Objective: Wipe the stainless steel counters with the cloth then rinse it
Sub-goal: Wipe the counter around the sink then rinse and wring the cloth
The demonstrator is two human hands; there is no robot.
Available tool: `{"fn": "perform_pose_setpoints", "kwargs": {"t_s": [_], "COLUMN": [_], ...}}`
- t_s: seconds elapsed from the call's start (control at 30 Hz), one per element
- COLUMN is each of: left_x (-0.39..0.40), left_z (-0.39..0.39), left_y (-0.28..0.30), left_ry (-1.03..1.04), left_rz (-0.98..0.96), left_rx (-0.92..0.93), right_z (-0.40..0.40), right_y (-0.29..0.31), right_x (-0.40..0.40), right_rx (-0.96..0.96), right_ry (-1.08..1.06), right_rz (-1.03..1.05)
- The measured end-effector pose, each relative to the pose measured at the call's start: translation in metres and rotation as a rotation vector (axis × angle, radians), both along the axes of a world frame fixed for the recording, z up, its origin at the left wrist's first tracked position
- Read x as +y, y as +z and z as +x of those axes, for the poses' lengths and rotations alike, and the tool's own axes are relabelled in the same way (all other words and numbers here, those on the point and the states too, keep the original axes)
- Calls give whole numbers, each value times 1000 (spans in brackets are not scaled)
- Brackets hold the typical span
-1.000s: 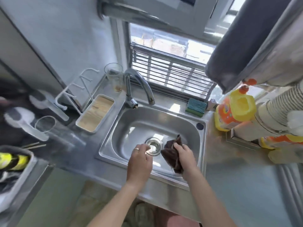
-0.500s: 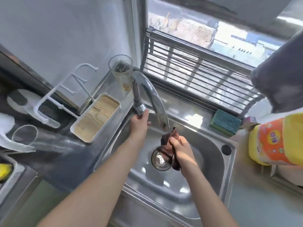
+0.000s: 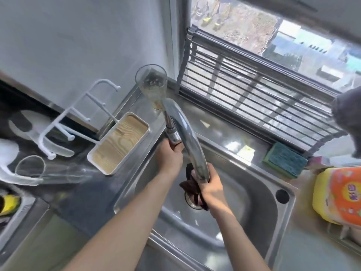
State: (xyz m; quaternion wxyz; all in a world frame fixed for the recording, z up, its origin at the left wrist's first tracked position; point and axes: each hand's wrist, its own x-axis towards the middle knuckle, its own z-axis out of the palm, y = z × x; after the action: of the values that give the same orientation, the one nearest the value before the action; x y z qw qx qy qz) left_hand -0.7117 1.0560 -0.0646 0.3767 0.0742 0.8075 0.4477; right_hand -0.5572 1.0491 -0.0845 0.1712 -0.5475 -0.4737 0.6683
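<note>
Over the steel sink, two bare hands are working under the curved tap. The left hand is wrapping its fingers around the bottom of the tap, close to the handle. The right hand is squeezing the dark cloth tight in its fingers, just under the mouth of the tap and right above the round drain. The tap's long neck is crossing in front of the right hand and hiding part of the cloth. I cannot tell if water is running. One clear glass is standing behind the tap in the corner by the wall. One white tray with a wood-look bottom is sitting on the steel table left of the sink, touching a white wire rack. Another clear glass is lying on its side near the left edge. One green and blue sponge is resting on the ledge behind the sink, under the grey slatted rack by the window. One yellow and orange bottle is standing at the right, just beside the sink rim. The bowl of the sink is giving open room to the right of the hands and toward the near edge. One small dark hole is showing in the sink's right corner.
</note>
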Motion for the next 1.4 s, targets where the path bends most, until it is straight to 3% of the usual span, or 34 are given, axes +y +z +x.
{"fn": "perform_pose_setpoints", "kwargs": {"t_s": [0.13, 0.33, 0.43, 0.57, 0.67, 0.83, 1.0, 1.17, 1.27, 1.4], "left_x": [0, -4, -13, -42, -69, -84, -83, -84, -83, -80], "left_z": [3, 9, 4, 32, 61, 67, 58, 47, 47, 48], "left_y": [-10, 15, 8, -12, -17, -23, -28, -34, -34, -38], "left_ry": [35, -56, -167, -293, -162, -127, 63, 70, 99, 146], "left_rz": [22, -60, -114, -157, -114, -52, 91, 146, 173, 156], "left_rx": [-24, 133, 94, -412, -840, -1060, -934, -917, -904, -861], "right_z": [1, 11, 9, 5, -1, -9, 3, 10, 10, 12], "right_y": [7, 15, 24, 24, 27, 32, 33, 24, 24, 23], "right_x": [-5, -14, -22, -30, -32, -16, -2, 0, -3, -4], "right_rx": [46, -31, -4, 12, -43, -37, -46, -45, 58, 37], "right_ry": [-84, -44, -75, -194, -276, -443, -526, -607, -669, -410], "right_rz": [-116, -16, -29, -54, -40, -135, -141, -303, -475, -533]}}
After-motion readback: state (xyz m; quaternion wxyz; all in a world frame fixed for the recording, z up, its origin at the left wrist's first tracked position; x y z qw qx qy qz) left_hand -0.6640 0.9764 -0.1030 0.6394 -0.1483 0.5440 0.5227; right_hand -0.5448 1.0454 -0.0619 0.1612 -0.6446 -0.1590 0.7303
